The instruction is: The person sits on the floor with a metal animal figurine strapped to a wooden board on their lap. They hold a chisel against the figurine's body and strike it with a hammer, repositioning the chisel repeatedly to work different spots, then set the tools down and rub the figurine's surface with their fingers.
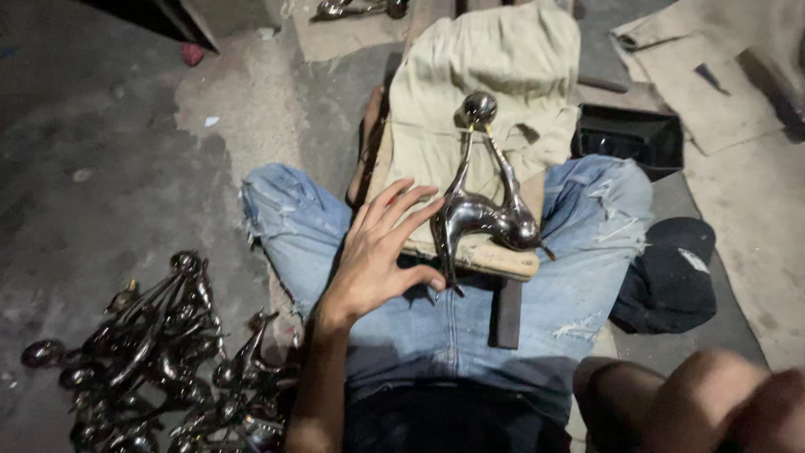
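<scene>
Left hand, fingers spread, is steadying the polished metal figurine lying on the cloth-padded board across the lap; right hand is blurring nearby, grip unclear.

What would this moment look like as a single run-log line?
left hand: open, touching metal figurine | figurine: on cloth-covered board, on lap | right hand: blurred, near camera | pile of figurines: floor

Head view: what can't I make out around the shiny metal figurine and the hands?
- Right hand: blurred, cut by the bottom edge; its grip cannot be told.
- Shiny metal figurine: its underside is hidden against the beige cloth.
- Pile of dark metal figurines: dim, tangled, cut by the bottom edge; no count possible.
- Left hand: palm faces away.
</scene>
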### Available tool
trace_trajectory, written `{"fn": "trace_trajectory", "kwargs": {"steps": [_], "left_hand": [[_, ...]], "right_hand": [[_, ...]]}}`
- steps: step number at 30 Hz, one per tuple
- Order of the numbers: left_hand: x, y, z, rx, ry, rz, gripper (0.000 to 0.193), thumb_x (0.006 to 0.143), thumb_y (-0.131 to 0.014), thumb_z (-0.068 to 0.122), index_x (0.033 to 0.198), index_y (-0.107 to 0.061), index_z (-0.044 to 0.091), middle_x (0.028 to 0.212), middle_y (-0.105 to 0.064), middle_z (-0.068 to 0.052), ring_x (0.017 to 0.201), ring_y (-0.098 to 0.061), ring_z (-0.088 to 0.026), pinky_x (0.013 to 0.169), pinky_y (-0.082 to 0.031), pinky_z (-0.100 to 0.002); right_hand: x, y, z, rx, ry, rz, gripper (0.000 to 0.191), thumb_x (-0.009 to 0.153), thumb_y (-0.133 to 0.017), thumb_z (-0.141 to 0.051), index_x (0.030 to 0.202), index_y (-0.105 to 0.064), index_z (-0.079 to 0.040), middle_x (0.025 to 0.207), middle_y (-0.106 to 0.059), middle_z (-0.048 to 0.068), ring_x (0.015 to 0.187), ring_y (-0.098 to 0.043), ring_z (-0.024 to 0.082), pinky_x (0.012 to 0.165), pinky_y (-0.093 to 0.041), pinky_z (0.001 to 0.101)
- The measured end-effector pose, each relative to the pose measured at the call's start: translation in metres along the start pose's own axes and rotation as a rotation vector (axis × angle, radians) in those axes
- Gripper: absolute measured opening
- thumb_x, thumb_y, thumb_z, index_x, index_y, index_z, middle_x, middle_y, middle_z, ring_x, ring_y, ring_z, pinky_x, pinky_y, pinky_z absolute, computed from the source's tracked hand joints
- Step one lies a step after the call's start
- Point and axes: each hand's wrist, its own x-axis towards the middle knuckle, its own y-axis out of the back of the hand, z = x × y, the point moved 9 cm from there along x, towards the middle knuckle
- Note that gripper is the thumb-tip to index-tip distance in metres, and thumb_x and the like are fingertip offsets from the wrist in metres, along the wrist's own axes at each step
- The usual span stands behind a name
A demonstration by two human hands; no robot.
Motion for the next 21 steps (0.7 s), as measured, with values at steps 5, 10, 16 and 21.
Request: {"fn": "trace_trajectory", "kwargs": {"steps": [5, 10, 16, 21], "left_hand": [[-0.0018, 0.0023, -0.0016, -0.011, 0.018, -0.004, 0.099, 0.057, -0.091, 0.044, 0.145, -0.056, 0.014, 0.152, -0.052, -0.004, 0.149, -0.036, -0.032, 0.120, -0.030, -0.049], [-0.0011, 0.0011, -0.0006, -0.020, 0.016, -0.003, 0.098, 0.056, -0.091, 0.042, 0.144, -0.057, 0.014, 0.152, -0.052, -0.004, 0.149, -0.036, -0.032, 0.121, -0.030, -0.049], [-0.0004, 0.0019, -0.0004, -0.011, 0.003, -0.009, 0.098, 0.057, -0.091, 0.043, 0.144, -0.057, 0.012, 0.152, -0.051, -0.005, 0.149, -0.035, -0.032, 0.120, -0.031, -0.049], [-0.0002, 0.0006, -0.0008, -0.012, 0.009, -0.013, 0.097, 0.058, -0.091, 0.042, 0.144, -0.057, 0.014, 0.153, -0.051, -0.003, 0.150, -0.035, -0.031, 0.121, -0.031, -0.050]], "right_hand": [[0.0020, 0.0060, 0.0027, 0.004, 0.000, -0.005, 0.047, 0.094, -0.049, -0.036, 0.118, -0.065, 0.002, 0.122, -0.067, 0.014, 0.117, -0.060, 0.025, 0.107, -0.043, 0.0366], [0.0010, 0.0037, 0.0020, -0.004, -0.009, -0.022, 0.056, 0.095, -0.045, -0.043, 0.121, -0.064, 0.002, 0.126, -0.066, 0.015, 0.121, -0.058, 0.026, 0.110, -0.041, 0.0376], [0.0039, 0.0014, 0.0035, -0.001, -0.019, -0.031, 0.067, 0.096, -0.039, -0.053, 0.125, -0.063, 0.002, 0.131, -0.065, 0.016, 0.126, -0.056, 0.027, 0.114, -0.039, 0.0388], [-0.0010, 0.0022, 0.0016, -0.014, -0.026, -0.034, 0.076, 0.097, -0.035, -0.061, 0.128, -0.063, 0.003, 0.134, -0.064, 0.017, 0.130, -0.055, 0.028, 0.118, -0.037, 0.0398]]}}
